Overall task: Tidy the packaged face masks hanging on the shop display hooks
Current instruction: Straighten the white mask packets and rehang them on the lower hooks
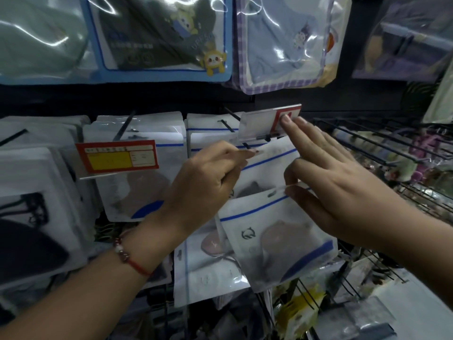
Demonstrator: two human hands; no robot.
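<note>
Holding a loose mask pack (277, 231) by its top edge between thumb and palm, the right hand (338, 182) stretches its fingers up so they touch the flipped-up price tag (269, 123) at the tip of the hook (245, 143). The left hand (208, 177) pinches the top of the hanging mask pack (267, 163) near that hook, fingers together on the plastic. The loose pack sits below the hook, its hang slot not yet threaded. Risks, as I judge them: the thumb grip is slight, so the slippery bag could slide and drop among the packs (196, 273) lying lower down; the tag could fall back and block the hook tip; tugging could tear the slot or pull neighbouring packs off.
</note>
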